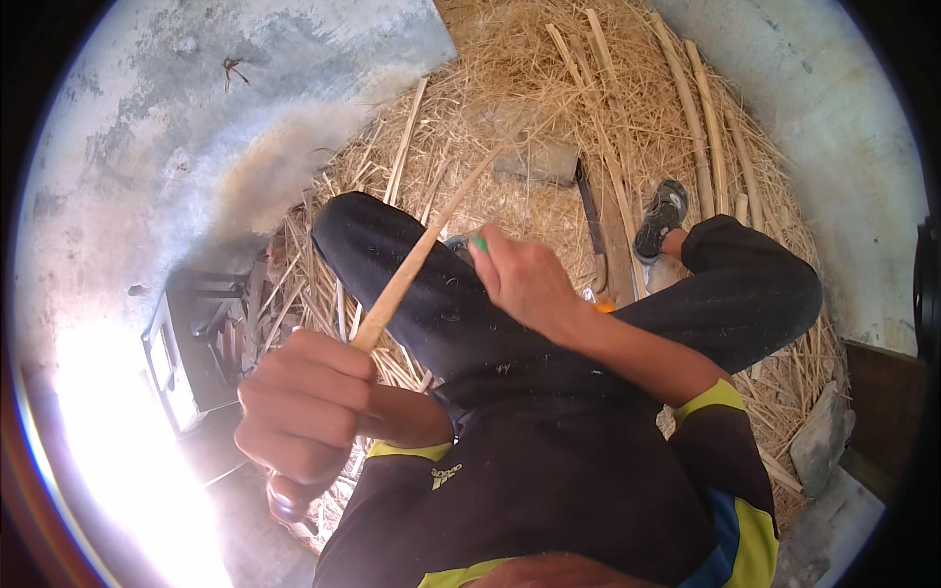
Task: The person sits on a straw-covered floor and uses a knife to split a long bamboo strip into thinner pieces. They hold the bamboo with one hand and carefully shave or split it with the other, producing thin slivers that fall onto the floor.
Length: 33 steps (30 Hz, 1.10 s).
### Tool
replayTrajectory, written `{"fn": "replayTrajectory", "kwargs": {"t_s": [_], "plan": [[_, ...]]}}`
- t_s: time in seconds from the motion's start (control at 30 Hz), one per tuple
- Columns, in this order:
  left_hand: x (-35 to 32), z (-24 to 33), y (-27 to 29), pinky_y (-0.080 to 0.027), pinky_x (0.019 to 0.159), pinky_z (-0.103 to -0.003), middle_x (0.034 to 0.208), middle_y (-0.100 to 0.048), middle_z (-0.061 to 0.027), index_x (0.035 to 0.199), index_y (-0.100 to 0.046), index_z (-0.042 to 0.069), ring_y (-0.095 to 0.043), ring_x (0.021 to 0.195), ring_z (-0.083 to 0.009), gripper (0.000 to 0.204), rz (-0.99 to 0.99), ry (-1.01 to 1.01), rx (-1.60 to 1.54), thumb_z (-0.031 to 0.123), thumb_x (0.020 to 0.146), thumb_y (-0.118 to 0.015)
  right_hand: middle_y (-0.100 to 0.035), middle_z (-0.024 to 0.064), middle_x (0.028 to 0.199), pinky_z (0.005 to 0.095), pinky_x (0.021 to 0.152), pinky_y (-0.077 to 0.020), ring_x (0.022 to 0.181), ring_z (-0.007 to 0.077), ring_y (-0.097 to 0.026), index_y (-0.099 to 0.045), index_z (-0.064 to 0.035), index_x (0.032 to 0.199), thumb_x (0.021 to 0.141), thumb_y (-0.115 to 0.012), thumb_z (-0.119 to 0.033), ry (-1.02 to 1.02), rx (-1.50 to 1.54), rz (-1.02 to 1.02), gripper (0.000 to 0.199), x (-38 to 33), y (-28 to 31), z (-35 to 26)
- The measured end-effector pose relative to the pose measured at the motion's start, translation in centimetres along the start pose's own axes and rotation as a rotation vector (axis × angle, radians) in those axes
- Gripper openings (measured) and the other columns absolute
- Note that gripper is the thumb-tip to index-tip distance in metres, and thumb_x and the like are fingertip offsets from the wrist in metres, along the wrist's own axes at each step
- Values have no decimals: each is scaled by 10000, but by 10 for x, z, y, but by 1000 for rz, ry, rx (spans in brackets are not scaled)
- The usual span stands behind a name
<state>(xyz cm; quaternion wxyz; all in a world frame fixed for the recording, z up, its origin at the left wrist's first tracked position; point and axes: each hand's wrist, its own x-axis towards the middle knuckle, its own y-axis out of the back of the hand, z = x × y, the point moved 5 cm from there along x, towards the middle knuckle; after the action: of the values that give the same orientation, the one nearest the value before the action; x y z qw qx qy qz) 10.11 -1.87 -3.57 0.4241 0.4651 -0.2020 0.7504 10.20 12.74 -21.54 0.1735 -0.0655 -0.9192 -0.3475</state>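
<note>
My left hand (306,412) is closed in a fist round a long, pale strip of split wood or bamboo (412,263). The strip slants up and away to the right, thinning toward its far end. Above my lap, my right hand (532,279) is closed too, its thumb against something with a small green part (479,242). The fingers hide the rest of that thing, so its kind does not show. It is apart from the strip.
Shavings and split strips (470,108) cover the floor round my crossed legs. Ahead lie a grey block (537,164) and a tool with a dark blade and wooden handle (591,223). Long poles (708,127) lie to the right. A wall (225,127) stands left, beside a grey box-like thing (201,343).
</note>
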Motion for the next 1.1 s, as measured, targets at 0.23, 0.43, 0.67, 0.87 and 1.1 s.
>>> {"fn": "replayTrajectory", "kwargs": {"t_s": [0.23,0.43,0.67,0.87,1.1], "plan": [[-2,-2,4,-167,262,-213,356,-235,33,475,-278,131,-200,256,-73,393,96,-9,14,227,841,-387,-527,186,531,446,457,-429,496,371,-557,-473,-4,875,919,-504,-174,24,69,25,178,12,4,-9],[-6,2,6,-126,308,-239,375,-239,23,467,-306,88,-172,293,-87,400,115,6,-16,192,846,-380,-521,180,520,438,433,-424,462,357,-551,-472,4,869,910,-525,-176,-90,-15,-39,192,24,3,15],[-18,15,33,-118,300,-220,378,-200,46,479,-279,133,-154,287,-66,357,309,-31,117,216,817,-359,-527,168,521,434,437,-440,469,355,-555,-478,16,891,898,-535,-152,55,-4,-13,177,38,-15,-9],[-31,17,48,-123,309,-247,388,-150,44,486,-224,152,-103,312,-69,376,454,-29,209,259,829,-336,-542,149,492,416,419,-475,438,323,-576,-478,30,904,924,-498,-203,-80,-185,-56,235,33,-45,49],[-34,22,43,-131,309,-234,371,-166,37,485,-217,153,-112,306,-64,392,436,-20,140,284,827,-356,-548,184,524,454,458,-462,489,348,-586,-489,34,914,935,-462,-197,-51,-92,-91,233,23,-29,4]]}}
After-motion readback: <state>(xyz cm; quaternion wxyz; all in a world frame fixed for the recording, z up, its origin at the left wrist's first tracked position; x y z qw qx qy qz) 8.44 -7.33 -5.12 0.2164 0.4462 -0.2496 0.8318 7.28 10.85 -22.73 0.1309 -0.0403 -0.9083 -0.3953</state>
